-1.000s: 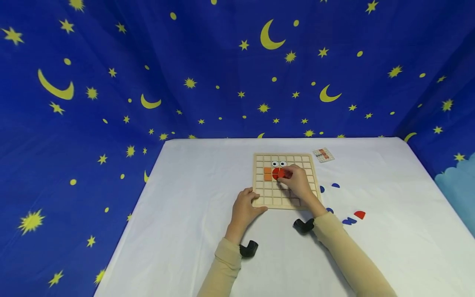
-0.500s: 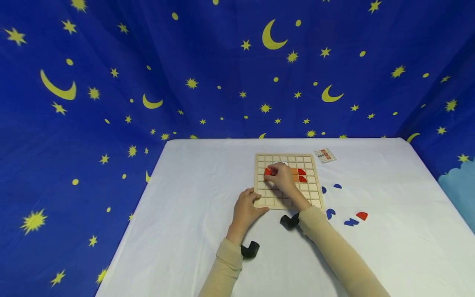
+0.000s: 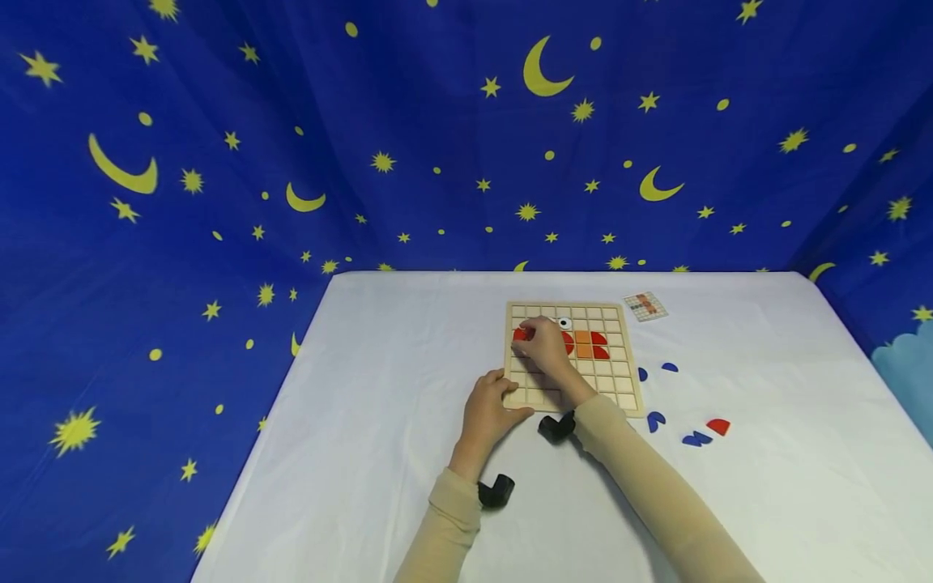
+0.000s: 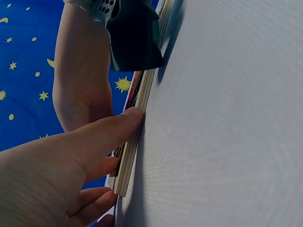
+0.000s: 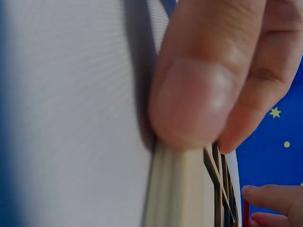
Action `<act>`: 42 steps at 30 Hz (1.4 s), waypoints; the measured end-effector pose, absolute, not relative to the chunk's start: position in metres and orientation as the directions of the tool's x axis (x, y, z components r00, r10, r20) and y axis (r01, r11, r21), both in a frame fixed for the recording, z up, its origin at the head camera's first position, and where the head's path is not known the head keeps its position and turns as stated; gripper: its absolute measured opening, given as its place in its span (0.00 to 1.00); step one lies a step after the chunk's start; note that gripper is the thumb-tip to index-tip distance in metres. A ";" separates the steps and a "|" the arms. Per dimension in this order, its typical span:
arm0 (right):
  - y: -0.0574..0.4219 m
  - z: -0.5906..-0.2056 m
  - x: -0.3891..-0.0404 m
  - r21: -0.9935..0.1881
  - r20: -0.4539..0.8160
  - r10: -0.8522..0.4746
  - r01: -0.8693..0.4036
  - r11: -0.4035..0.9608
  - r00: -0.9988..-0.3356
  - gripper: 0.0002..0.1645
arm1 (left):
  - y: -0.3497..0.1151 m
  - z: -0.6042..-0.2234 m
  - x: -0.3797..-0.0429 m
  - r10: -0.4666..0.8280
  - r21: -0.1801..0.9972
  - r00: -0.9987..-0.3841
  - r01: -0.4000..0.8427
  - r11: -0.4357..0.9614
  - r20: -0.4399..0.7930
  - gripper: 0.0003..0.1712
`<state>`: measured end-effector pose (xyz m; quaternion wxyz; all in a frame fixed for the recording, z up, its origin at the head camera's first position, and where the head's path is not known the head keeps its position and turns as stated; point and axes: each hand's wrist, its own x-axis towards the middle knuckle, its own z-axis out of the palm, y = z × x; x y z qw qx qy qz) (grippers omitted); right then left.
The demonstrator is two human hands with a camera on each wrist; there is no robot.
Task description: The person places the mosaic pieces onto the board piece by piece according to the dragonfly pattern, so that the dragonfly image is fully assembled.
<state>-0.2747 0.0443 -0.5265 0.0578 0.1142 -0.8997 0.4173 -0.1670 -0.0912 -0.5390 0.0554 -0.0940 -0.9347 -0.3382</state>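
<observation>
In the head view, my right hand [image 3: 545,348] reaches over the left part of a wooden grid board [image 3: 605,386]. Its thumb and index finger pinch a red piece [image 3: 519,334] at the leftmost column, second row; in the right wrist view the red piece [image 5: 246,212] shows edge-on between the fingertips. My left hand [image 3: 488,413] holds the board's near left corner, thumb against the front edge and fingers along the left side. On the board lie an eye disc [image 3: 564,322], orange squares [image 3: 584,344] and red rounded pieces [image 3: 599,346]. My right hand hides other pieces.
Right of the board lie several blue half-circles [image 3: 656,421] and a red quarter-circle [image 3: 717,426] on the white cloth [image 3: 379,421]. A small pattern card [image 3: 645,306] sits beyond the board's far right corner. A starry blue curtain [image 3: 437,105] surrounds the table.
My right hand has moved left across the board with the red piece, uncovering the orange squares and red pieces on the right. My left hand stays at the corner.
</observation>
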 end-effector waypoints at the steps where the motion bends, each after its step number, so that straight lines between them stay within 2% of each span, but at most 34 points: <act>1: 0.044 -0.527 -0.276 -0.732 0.195 -0.154 -0.248 0.634 -0.969 0.22 | -0.091 -0.539 -0.167 0.139 0.620 -0.976 0.213 0.755 0.167 0.27; 8: 0.042 -0.530 -0.278 -0.714 0.179 -0.137 -0.225 0.663 -0.974 0.21 | -0.090 -0.541 -0.167 0.137 0.614 -0.975 0.218 0.759 0.177 0.27; 17: 0.041 -0.529 -0.278 -0.695 0.163 -0.181 -0.243 0.677 -0.970 0.18 | -0.090 -0.539 -0.167 0.136 0.606 -0.975 0.217 0.765 0.178 0.27; 25: 0.041 -0.532 -0.283 -0.685 0.134 -0.145 -0.197 0.702 -0.980 0.17 | -0.090 -0.541 -0.167 0.133 0.606 -0.975 0.215 0.766 0.177 0.27; 42: 0.049 -0.531 -0.280 -0.736 0.181 -0.193 -0.263 0.624 -0.964 0.14 | -0.090 -0.538 -0.166 0.128 0.613 -0.976 0.209 0.762 0.174 0.27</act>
